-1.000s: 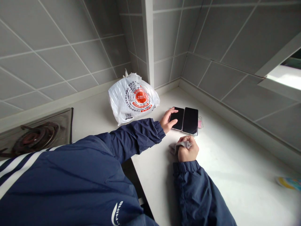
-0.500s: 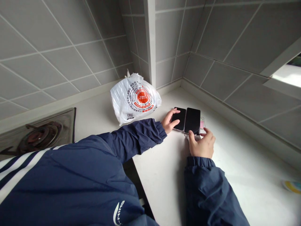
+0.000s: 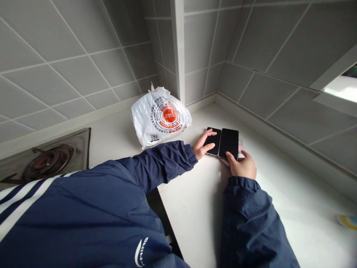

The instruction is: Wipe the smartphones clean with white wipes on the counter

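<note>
Grey-tiled corner (image 3: pixel 205 79), white counter (image 3: pixel 185 208), your left hand (image 3: pixel 200 147) spread over left phone (image 3: pixel 217 140), right hand (image 3: pixel 243 167) half-curled at right phone (image 3: pixel 229 140), grip unclear.

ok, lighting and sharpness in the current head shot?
Head view throughout: bright patch at the right edge nearly blown out; counter shaded left of the right sleeve; left phone and right phone outlines readable; yellow-and-white item far right blurred; wall tiles look stretched toward the corners.
</note>
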{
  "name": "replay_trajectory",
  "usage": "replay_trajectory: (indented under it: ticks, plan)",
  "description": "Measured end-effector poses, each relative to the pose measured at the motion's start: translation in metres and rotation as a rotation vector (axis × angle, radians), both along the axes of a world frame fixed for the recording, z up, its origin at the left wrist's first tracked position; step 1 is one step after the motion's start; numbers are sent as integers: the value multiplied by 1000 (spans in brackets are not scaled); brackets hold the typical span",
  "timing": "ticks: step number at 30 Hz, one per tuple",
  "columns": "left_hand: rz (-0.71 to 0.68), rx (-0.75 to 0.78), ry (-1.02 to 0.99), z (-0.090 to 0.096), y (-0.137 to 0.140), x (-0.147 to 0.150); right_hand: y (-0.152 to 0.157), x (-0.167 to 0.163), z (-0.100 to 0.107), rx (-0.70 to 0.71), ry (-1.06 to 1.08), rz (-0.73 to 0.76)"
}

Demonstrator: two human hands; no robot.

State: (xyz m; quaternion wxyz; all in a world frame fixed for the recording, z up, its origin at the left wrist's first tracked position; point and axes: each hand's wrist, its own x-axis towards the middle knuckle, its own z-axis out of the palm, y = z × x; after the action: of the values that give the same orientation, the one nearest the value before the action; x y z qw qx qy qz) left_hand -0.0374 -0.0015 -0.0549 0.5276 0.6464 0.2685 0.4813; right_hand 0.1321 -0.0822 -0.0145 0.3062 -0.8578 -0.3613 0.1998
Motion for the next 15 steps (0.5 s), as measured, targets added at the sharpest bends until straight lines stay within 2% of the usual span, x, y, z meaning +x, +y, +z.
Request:
replay_trajectory:
  ticks: [4,6,12,15]
  plan:
    - [-6,-2,37,1,0,0,-2,11,-4,87,411,-33]
    - [-15,24,72,0,0,-1,-4,13,-4,93,532,-29]
    - [130,265,110,5,-5,-2,-19,14,-3,197,646,-49]
    - [104,292,51,14,-13,0,-31,14,-5,328,674,2]
